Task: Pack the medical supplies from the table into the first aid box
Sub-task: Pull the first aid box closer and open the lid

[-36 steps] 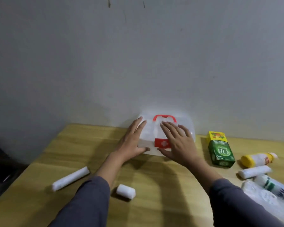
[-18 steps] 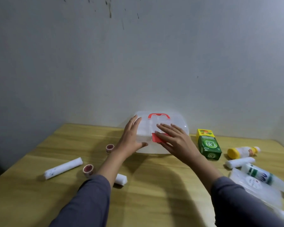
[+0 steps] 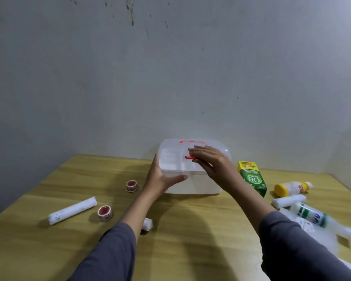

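Observation:
The first aid box [image 3: 193,185] is translucent white with a red handle [image 3: 190,142] on top. It stands at the table's far edge against the wall with its lid down. My left hand [image 3: 160,179] clasps its left side, thumb across the front. My right hand [image 3: 213,163] lies over the lid, fingers on the raised red latch [image 3: 189,157]. Left of the box lie a long white bandage roll [image 3: 72,210], two red tape rolls [image 3: 131,185] [image 3: 104,213] and a small gauze roll [image 3: 148,224], partly hidden by my left forearm.
Right of the box are a green carton [image 3: 252,178], a yellow-capped bottle [image 3: 292,188], a white roll [image 3: 288,200], a green-and-white bottle [image 3: 312,217] and a clear plastic bag [image 3: 312,238]. The wooden table [image 3: 190,250] meets a grey wall behind the box.
The red latch has swung up from the box's front. My left hand has slid from the lid to the box's left side. The view has shifted, showing the tape rolls.

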Motion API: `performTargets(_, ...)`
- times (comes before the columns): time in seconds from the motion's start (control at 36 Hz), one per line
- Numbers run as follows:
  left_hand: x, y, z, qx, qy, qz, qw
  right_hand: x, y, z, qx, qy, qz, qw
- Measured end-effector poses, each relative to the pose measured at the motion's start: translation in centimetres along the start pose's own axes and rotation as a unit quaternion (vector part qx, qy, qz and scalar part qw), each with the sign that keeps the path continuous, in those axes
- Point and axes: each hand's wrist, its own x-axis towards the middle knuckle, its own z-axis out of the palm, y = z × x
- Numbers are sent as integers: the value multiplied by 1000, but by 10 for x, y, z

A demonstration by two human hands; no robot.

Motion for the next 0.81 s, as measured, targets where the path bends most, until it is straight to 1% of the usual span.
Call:
performTargets(0.22, -13, 4, -2, -1, -18, 21, 1000, 33, -2, -25, -10, 73, 27, 997)
performTargets(0.36, -15, 4, -1, 4, -14, 26, 1000, 58, 9, -39, -46, 85, 69, 993)
performTargets(0.61, -16, -1, -1, -26, -9, 26, 999, 87, 35, -31, -90, 134, 134, 978)
performTargets(0.69, -18, -3, -3, -30, -14, 22, 999, 88, 48, -29, -94, 162, 181, 965)
performTargets(0.81, -23, -3, -7, -14, -26, 28, 999, 79, 65, -27, -29, 198, 254, 946)
